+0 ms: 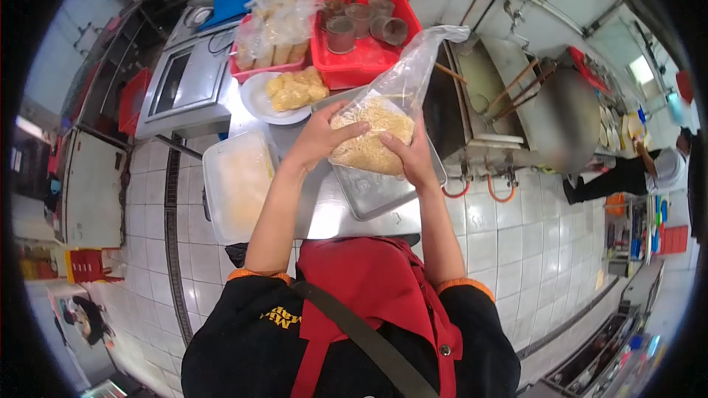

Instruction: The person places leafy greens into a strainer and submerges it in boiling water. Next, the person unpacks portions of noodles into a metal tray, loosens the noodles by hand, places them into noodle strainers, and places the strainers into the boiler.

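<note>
Between my two hands is a clear plastic bag of noodles (372,144), pale yellow and thin-stranded. Its loose, crumpled neck stretches up and to the right. My left hand (324,136) grips the left side of the bag, thumb lying across the front. On the right side my right hand (414,151) grips it the same way. Below the bag lies a shallow metal tray (369,203) on the steel table (324,217). A white plate (256,99) with a bag of yellow, lumpy food (296,89) stands to the left of the bag.
A red bin (354,70) with long-handled strainers stands behind the tray. Beside it a pink basket (258,72) carries bagged food. A lidded plastic tub (240,184) sits at the table's left. Cooking vats (490,77) are at right. Another person (634,173) stands far right.
</note>
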Demonstrator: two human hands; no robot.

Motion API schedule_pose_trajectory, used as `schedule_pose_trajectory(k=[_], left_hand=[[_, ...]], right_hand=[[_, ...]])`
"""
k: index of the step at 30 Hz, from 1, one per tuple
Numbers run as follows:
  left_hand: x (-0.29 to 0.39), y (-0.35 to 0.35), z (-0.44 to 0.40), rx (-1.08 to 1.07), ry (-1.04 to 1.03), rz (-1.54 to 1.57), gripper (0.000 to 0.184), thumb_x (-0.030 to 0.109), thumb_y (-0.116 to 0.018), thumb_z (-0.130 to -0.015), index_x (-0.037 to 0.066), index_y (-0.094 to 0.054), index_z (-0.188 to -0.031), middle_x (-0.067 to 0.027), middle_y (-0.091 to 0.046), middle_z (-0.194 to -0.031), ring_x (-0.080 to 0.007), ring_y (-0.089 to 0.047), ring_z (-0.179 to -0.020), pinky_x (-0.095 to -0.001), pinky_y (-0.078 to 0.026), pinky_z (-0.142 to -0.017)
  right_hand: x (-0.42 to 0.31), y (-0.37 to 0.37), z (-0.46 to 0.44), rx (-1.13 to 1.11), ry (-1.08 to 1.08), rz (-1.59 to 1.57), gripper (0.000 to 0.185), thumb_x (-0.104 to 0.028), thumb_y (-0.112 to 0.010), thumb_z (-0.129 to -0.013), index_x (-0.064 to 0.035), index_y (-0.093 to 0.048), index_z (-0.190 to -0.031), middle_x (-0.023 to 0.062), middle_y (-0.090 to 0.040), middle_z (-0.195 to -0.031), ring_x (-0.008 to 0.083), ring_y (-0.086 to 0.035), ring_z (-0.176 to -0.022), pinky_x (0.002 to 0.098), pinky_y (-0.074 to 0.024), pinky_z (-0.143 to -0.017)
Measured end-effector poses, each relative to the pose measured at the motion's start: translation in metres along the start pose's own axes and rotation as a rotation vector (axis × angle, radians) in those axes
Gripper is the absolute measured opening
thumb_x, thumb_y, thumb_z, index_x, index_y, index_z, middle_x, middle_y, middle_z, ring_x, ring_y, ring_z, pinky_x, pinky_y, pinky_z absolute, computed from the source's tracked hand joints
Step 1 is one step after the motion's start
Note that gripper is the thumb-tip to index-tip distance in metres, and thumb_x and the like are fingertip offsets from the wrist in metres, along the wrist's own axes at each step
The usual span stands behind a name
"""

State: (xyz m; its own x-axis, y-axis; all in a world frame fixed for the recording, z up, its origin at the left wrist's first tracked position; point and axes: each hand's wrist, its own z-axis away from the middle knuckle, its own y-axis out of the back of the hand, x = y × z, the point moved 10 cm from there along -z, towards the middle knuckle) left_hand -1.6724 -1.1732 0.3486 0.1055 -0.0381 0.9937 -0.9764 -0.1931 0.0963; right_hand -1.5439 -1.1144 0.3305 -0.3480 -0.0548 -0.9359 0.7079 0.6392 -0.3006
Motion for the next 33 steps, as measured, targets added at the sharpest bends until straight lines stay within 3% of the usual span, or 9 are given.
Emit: schedule_pose_trajectory(k=[5,7,12,15,18,21,23,27,33], left_hand=[[-0.100,-0.011,-0.001,0.228,0.123,0.019,0.060,0.025,-0.078,-0.068,0.000,-0.051,-0.116,-0.0114,-0.060,-0.105,-0.0181,-0.057,-0.095,-0.0283,-0.044,-0.084],[-0.127,-0.020,0.001,0.252,0.139,-0.140,0.060,0.025,-0.076,-0.072,0.002,-0.049,-0.121,-0.0111,-0.058,-0.109,-0.0140,-0.058,-0.091,-0.0259,-0.046,-0.077],[-0.138,-0.025,-0.002,0.296,0.293,0.266,0.066,0.026,-0.071,-0.077,0.010,-0.038,-0.132,-0.0154,-0.052,-0.120,-0.0216,-0.051,-0.108,-0.0323,-0.040,-0.091],[-0.064,0.002,-0.008,0.530,-0.016,0.162,0.058,0.025,-0.070,-0.078,0.010,-0.045,-0.127,-0.0143,-0.055,-0.114,-0.0186,-0.053,-0.103,-0.0315,-0.042,-0.089],[-0.037,-0.008,-0.027,0.256,-0.124,-0.113,0.049,0.016,-0.067,-0.078,0.010,-0.050,-0.123,-0.0107,-0.057,-0.113,-0.0191,-0.055,-0.100,-0.0315,-0.042,-0.089],[-0.006,-0.017,-0.031,0.091,-0.290,-0.274,0.040,0.015,-0.064,-0.081,0.008,-0.054,-0.119,-0.0076,-0.057,-0.117,-0.0211,-0.053,-0.106,-0.0320,-0.040,-0.091],[0.003,-0.014,-0.027,0.104,-0.286,-0.317,0.027,0.010,-0.060,-0.082,0.006,-0.060,-0.109,-0.0083,-0.058,-0.112,-0.0179,-0.055,-0.101,-0.0303,-0.042,-0.088],[0.009,-0.010,-0.026,0.046,-0.336,-0.323,0.022,0.008,-0.059,-0.083,0.005,-0.060,-0.104,-0.0081,-0.060,-0.107,-0.0148,-0.056,-0.096,-0.0280,-0.044,-0.082],[0.026,-0.005,-0.011,-0.027,-0.329,-0.471,0.021,0.017,-0.062,-0.081,0.003,-0.062,-0.097,-0.0128,-0.062,-0.096,-0.0257,-0.058,-0.091,-0.0333,-0.044,-0.081]], right_hand=[[0.096,0.038,0.028,-0.009,-0.570,-0.274,0.071,-0.018,-0.072,-0.076,-0.0034,-0.031,-0.132,0.0108,-0.047,-0.122,0.0199,-0.048,-0.111,0.0329,-0.0413,-0.093],[0.100,0.056,0.030,-0.001,-0.394,0.274,0.070,-0.019,-0.073,-0.075,-0.0037,-0.033,-0.130,0.0102,-0.048,-0.121,0.0184,-0.049,-0.110,0.0320,-0.0413,-0.092],[0.125,0.066,0.038,-0.053,-0.282,0.327,0.069,-0.016,-0.074,-0.072,-0.0026,-0.036,-0.128,0.0098,-0.052,-0.117,0.0182,-0.051,-0.108,0.0311,-0.0417,-0.091],[0.127,0.071,0.034,-0.165,-0.211,0.541,0.072,-0.012,-0.075,-0.071,-0.0015,-0.034,-0.129,0.0099,-0.053,-0.115,0.0195,-0.051,-0.108,0.0312,-0.0421,-0.091],[0.086,0.059,0.028,-0.144,-0.199,0.671,0.070,-0.007,-0.075,-0.069,-0.0014,-0.036,-0.127,0.0112,-0.051,-0.118,0.0223,-0.052,-0.108,0.0328,-0.0425,-0.091],[-0.022,0.044,0.022,0.177,0.175,0.340,0.064,-0.007,-0.074,-0.069,-0.0027,-0.042,-0.124,0.0108,-0.049,-0.120,0.0236,-0.050,-0.110,0.0343,-0.0412,-0.093],[-0.097,0.038,0.038,0.425,0.527,0.749,0.062,-0.007,-0.074,-0.068,-0.0043,-0.045,-0.123,0.0121,-0.047,-0.121,0.0261,-0.047,-0.112,0.0362,-0.0385,-0.094],[-0.084,-0.022,0.011,-0.029,0.510,1.374,0.042,-0.011,-0.067,-0.071,-0.0079,-0.055,-0.112,0.0102,-0.056,-0.103,0.0260,-0.051,-0.101,0.0377,-0.0406,-0.083],[-0.070,-0.016,-0.004,-0.202,0.452,1.190,0.012,-0.013,-0.062,-0.077,-0.0065,-0.064,-0.086,0.0114,-0.062,-0.082,0.0295,-0.058,-0.079,0.0368,-0.0438,-0.072]])
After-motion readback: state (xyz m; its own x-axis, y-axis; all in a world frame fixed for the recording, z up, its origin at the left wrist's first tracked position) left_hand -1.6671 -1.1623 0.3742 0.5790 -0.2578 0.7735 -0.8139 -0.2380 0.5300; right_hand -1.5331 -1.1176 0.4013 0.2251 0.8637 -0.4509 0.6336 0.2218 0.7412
